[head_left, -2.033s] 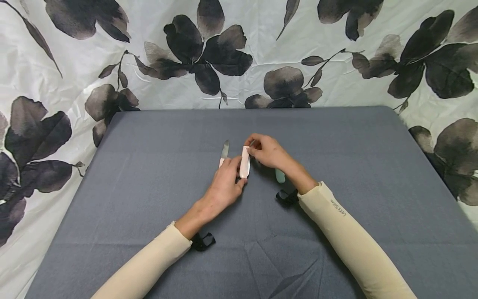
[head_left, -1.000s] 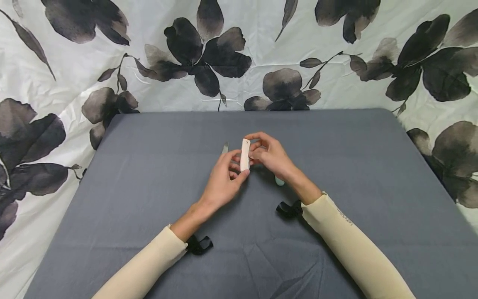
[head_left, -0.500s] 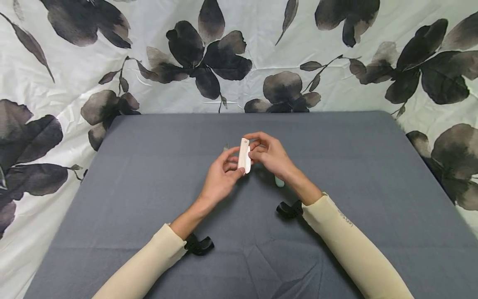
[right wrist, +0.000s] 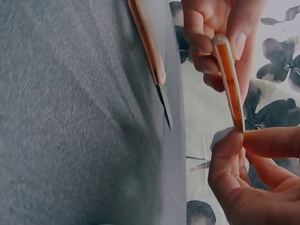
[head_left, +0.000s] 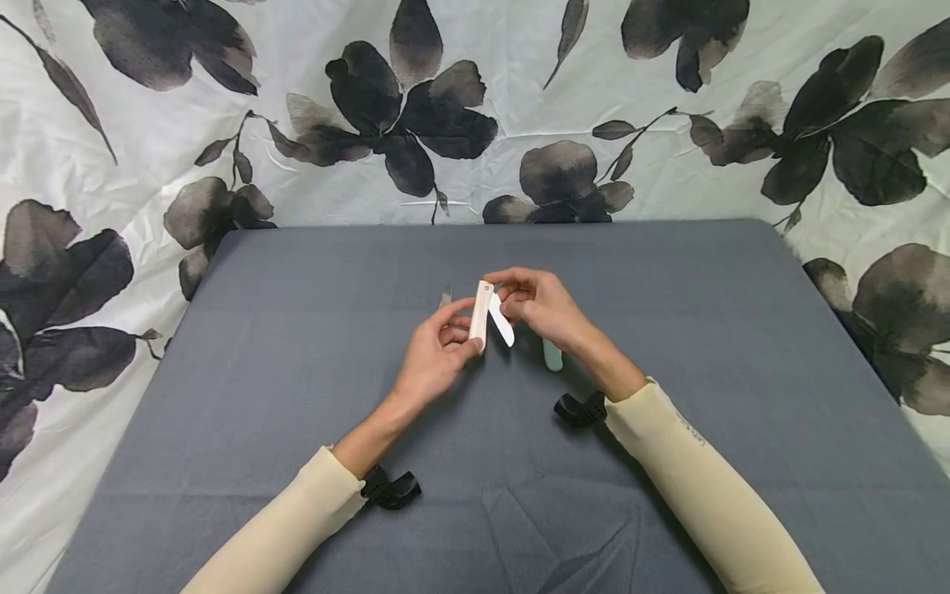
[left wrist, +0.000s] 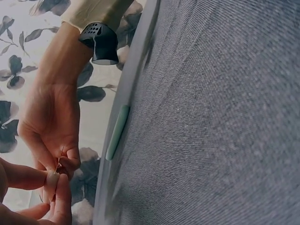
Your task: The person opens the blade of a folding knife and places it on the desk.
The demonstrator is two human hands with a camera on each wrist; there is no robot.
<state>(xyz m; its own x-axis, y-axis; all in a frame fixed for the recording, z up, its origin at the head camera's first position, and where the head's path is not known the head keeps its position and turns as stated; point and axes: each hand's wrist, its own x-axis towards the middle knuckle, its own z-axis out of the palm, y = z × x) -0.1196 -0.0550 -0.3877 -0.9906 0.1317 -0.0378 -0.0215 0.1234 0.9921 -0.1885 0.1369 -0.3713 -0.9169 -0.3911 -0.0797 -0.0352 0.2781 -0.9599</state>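
Note:
My left hand (head_left: 432,351) grips the pale pink handle (head_left: 481,315) of a folding knife, held above the table. Its white blade (head_left: 503,322) stands partly out, at a narrow angle to the handle. The fingers of my right hand (head_left: 545,304) pinch the blade near the pivot end. In the right wrist view the handle's orange inner slot faces the camera. A second knife (right wrist: 148,40) with a pinkish handle lies unfolded on the table behind my left hand; only its blade tip shows in the head view. Below my right wrist lies a mint-green handle (head_left: 552,355), partly hidden by that arm.
A grey cloth covers the table (head_left: 312,346), creased toward the near edge. Behind it hangs a white curtain (head_left: 460,190) with dark flowers. Each wrist wears a black camera mount, such as the left one (head_left: 393,488).
Both hands have lifted the pink knife and turned it. Its blade, along the handle half a second ago, has swung outward to the right. The left hand now covers most of the second knife.

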